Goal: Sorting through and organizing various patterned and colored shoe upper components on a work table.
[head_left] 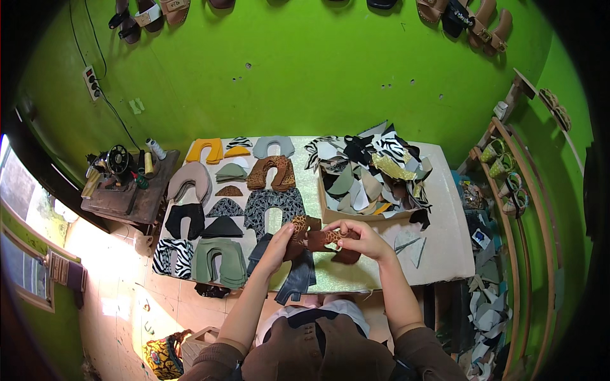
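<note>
Left hand (277, 247), right hand (365, 241) both holding brown pieces (297, 228). Looking partway done: stacks (204, 261) lying on surface (445, 254), held pieces unstacked.

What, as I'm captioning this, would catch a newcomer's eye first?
The bright green wall fills the background. On the table, scraps overflow a box at right and cutouts lie in rows at left. Front and centre, the left hand and right hand hold leopard-print material.
</note>
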The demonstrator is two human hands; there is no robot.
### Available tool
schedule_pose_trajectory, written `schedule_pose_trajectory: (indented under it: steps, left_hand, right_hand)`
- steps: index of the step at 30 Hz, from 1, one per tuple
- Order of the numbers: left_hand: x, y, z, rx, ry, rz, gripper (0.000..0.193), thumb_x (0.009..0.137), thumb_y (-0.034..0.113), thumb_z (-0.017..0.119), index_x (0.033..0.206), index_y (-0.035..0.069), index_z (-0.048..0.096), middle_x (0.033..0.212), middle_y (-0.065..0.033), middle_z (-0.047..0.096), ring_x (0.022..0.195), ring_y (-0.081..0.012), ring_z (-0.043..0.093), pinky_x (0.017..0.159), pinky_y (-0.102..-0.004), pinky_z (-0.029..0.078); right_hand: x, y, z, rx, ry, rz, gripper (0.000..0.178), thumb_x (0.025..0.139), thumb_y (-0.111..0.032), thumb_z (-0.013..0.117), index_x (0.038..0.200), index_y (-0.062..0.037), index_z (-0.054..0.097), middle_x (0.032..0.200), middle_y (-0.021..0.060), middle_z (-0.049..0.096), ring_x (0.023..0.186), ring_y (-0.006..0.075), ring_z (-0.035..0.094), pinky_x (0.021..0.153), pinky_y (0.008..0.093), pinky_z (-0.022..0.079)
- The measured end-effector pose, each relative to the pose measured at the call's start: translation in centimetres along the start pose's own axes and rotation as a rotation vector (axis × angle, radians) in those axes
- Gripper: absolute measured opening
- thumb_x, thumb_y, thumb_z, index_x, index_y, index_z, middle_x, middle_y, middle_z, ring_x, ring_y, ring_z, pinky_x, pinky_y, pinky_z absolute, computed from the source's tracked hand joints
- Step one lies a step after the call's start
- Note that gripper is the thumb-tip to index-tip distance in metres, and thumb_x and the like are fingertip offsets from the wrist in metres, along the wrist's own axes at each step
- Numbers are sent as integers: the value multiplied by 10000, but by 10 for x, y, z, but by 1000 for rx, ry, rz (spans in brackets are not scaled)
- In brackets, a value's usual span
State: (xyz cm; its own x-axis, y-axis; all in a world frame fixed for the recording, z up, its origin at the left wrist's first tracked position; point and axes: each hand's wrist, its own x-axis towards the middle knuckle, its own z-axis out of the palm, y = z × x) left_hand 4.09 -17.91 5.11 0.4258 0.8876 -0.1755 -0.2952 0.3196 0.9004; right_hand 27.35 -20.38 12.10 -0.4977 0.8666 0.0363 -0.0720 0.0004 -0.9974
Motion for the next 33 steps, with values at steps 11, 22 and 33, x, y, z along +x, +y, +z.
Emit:
schedule_pose_trajectory:
  steps: [11,22,33]
  left_hand:
    - [-9,5,16,-123,-36,-44,589,943,483,172,1239,29,405,1128,-101,534,1003,-180,540,886,-308,429]
    - [-15,11,18,-39,-165,66,369,909,215,489,1211,24,396,1042,-75,567,845,-137,581,752,-268,477]
    - [-18,20,23,189,-66,113,291,915,183,475,1141,0,452,898,-65,596,744,-120,584,692,-247,470]
  right_hand:
    - [6,-1,22,452,-77,94,162,801,-50,580,759,-59,423,1110,154,541,898,182,584,796,287,469]
    - [18,11,16,152,172,92,144,814,-26,555,767,-52,421,1013,85,572,824,81,530,736,237,440]
    - [9,41,-9,-72,187,186,129,805,-85,596,851,-35,487,1031,57,563,815,83,522,735,238,442]
